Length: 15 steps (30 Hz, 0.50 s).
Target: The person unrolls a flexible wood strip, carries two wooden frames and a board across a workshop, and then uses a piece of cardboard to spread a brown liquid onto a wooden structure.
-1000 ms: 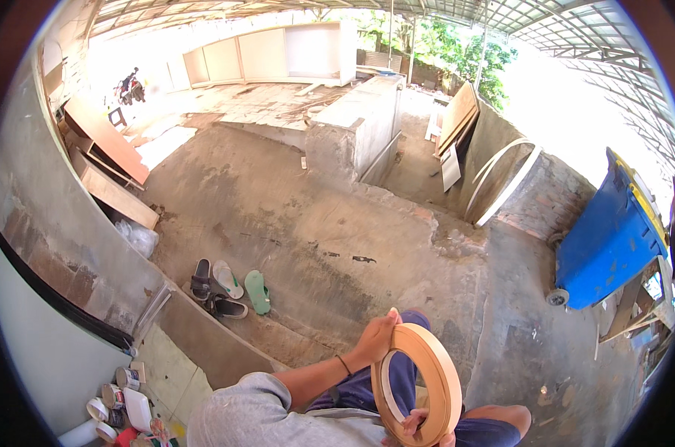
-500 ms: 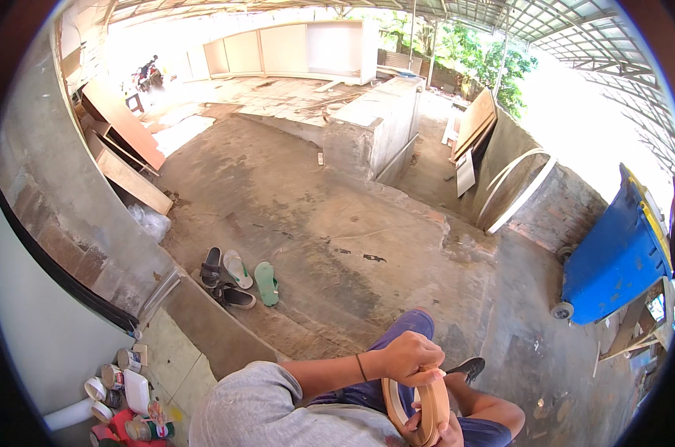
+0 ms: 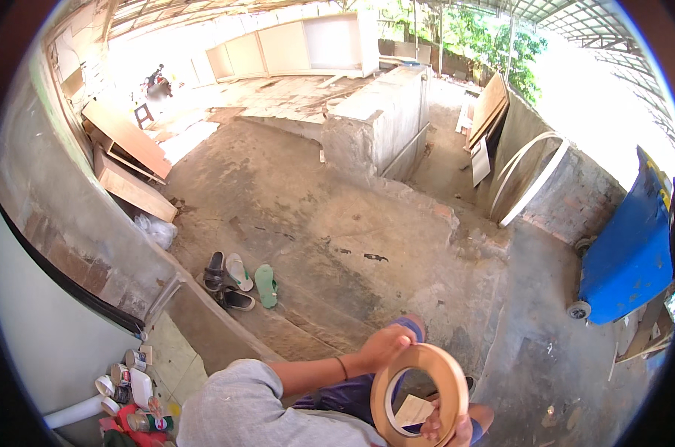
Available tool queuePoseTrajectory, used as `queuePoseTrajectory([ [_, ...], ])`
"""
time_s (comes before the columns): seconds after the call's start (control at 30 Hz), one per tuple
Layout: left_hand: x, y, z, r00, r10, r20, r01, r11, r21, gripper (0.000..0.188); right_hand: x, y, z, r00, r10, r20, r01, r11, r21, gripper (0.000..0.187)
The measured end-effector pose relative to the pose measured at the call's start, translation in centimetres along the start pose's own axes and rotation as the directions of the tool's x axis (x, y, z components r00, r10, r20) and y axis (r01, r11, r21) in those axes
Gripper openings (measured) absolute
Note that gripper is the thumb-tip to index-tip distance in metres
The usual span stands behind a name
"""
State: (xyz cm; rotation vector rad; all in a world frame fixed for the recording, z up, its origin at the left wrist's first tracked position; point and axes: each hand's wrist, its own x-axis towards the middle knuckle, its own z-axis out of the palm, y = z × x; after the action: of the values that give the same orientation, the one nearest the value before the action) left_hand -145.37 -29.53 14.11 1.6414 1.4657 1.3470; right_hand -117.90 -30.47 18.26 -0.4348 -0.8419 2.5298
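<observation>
A concrete floor (image 3: pixel 337 216) stretches forward to the broken edge of a concrete ledge (image 3: pixel 378 112), leaving room ahead of the knees. On the right stands a blue wheeled bin (image 3: pixel 628 249), its inside hidden. Above the person's lap is a tan ring-shaped roll (image 3: pixel 450 378): the left hand (image 3: pixel 386 349) grips its upper rim, the right hand (image 3: pixel 462 430) its lower right side, fingers in the hole. Small tubs (image 3: pixel 120 375) cluster lower left, contents unclear.
</observation>
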Motion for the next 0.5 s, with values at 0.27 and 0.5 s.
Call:
queuePoseTrajectory([
  [0.27,3.5,-3.9,3.3,0.962,-0.126,0.242,-0.051,0.788,0.613,0.038,6.9,-5.5,-13.3,0.721,-0.357,-0.594,0.503,0.859,0.094,0.035],
  [0.5,8.5,-5.9,3.8,0.828,-0.367,0.425,0.061,0.811,0.581,0.037,8.8,-6.0,-25.1,0.311,-0.074,-0.947,0.065,0.996,-0.056,0.023],
])
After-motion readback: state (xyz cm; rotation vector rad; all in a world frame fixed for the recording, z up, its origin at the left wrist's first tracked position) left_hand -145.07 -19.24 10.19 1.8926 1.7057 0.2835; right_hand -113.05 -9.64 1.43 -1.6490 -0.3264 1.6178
